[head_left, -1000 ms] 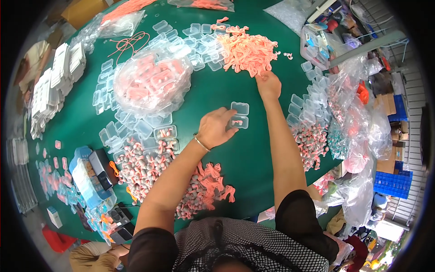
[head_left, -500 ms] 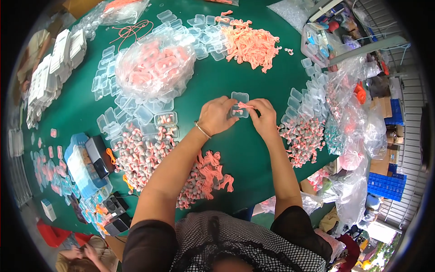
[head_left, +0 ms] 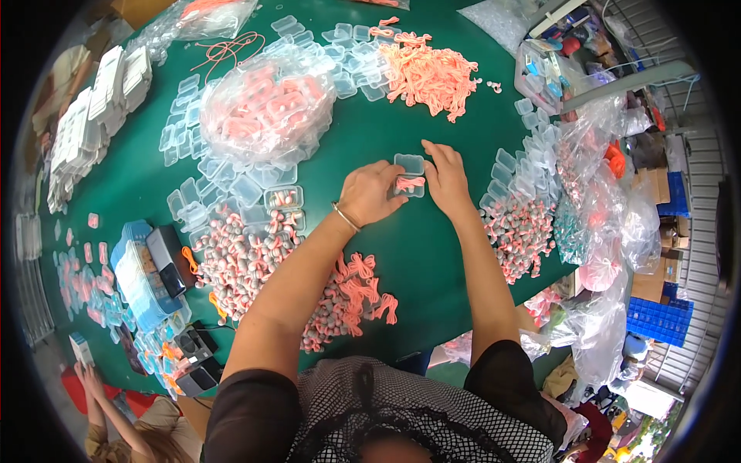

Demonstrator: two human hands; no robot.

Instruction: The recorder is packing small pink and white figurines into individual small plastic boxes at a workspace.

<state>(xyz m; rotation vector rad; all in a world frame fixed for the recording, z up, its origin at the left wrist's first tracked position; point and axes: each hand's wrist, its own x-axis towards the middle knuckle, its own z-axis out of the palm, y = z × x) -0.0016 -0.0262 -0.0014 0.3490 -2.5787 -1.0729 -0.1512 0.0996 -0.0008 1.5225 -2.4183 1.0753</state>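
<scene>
A small clear plastic box (head_left: 408, 163) with its hinged lid raised lies on the green table in front of me. A pink cord bundle (head_left: 410, 184) sits in its near half. My left hand (head_left: 370, 193) pinches the box along its left side between thumb and fingers. Just right of the box is my right hand (head_left: 447, 181), empty, its fingers stretched out and the thumb close to the lid's edge. Beside my left forearm spreads a heap of small pink-and-grey pieces (head_left: 239, 262), with pink cord bundles (head_left: 361, 289) nearer my body.
A pile of orange-pink cord bundles (head_left: 432, 77) lies at the far side. Clear boxes (head_left: 247, 193) surround a filled plastic bag (head_left: 266, 116) at left. More pink-and-grey pieces (head_left: 517, 235) lie at right. At the lower left, another person's hands (head_left: 93, 382) touch a small white box (head_left: 80, 349).
My right hand has let go of the cord bundle, which now rests in the box, and its fingers have straightened. My left hand stays on the box. The other person's hands moved to the white box.
</scene>
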